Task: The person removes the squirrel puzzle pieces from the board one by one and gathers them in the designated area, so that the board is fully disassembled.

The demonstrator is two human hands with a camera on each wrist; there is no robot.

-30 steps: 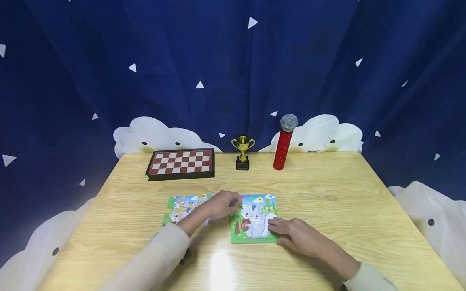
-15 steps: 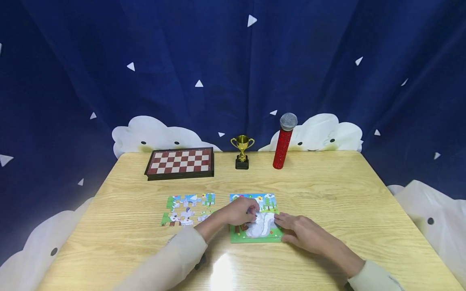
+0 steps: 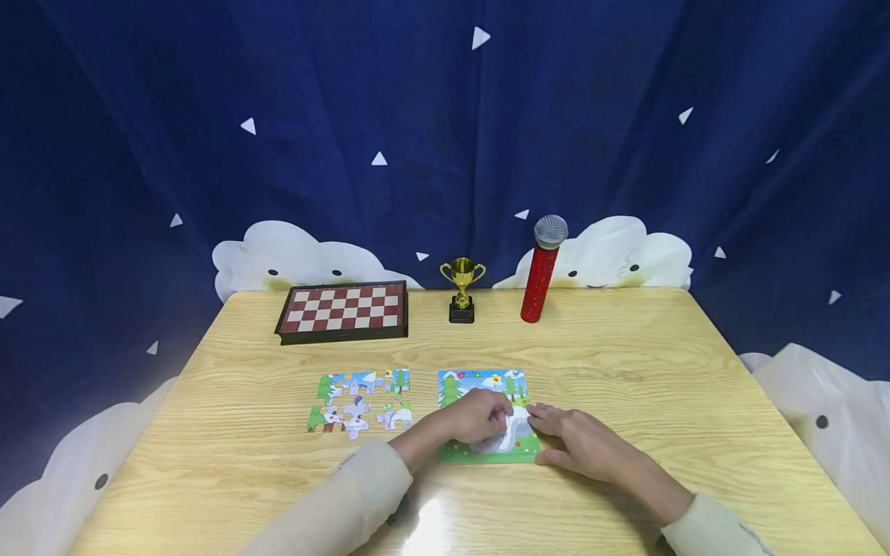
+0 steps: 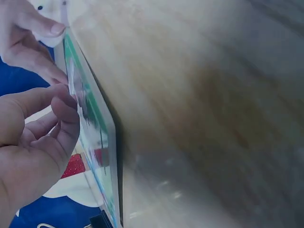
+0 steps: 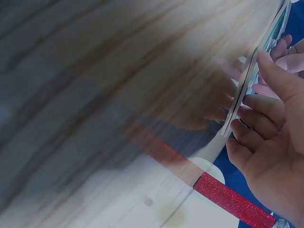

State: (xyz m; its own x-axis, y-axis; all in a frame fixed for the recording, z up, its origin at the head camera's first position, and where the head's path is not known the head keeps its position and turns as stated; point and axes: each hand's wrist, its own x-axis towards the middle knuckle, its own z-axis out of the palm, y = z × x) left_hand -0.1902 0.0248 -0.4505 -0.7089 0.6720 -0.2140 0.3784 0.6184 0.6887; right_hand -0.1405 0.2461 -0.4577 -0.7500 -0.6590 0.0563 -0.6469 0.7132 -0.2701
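Observation:
A squirrel picture puzzle board (image 3: 487, 457) lies flat near the middle of the table. My left hand (image 3: 464, 418) is over its middle, thumb and forefinger pinched together (image 4: 40, 118) right at the picture surface. A puzzle piece at these fingertips is mostly hidden by the fingers. My right hand (image 3: 577, 440) rests at the board's right edge, fingers extended over the edge and thumb lower down; in the right wrist view this hand (image 5: 273, 137) has its fingertips along the board's edge. Several loose puzzle pieces (image 3: 358, 408) lie in rows left of the board.
Along the back of the wooden table (image 3: 626, 363) stand a black-framed checkered board (image 3: 344, 309), a small gold trophy cup (image 3: 462, 287) and a red glittery microphone (image 3: 538, 278). A dark blue curtain (image 3: 417, 93) hangs behind.
My left hand has moved rightward and slightly down, from the board's upper left edge to its middle, uncovering the loose pieces at left. The right hand has barely shifted at the edge.

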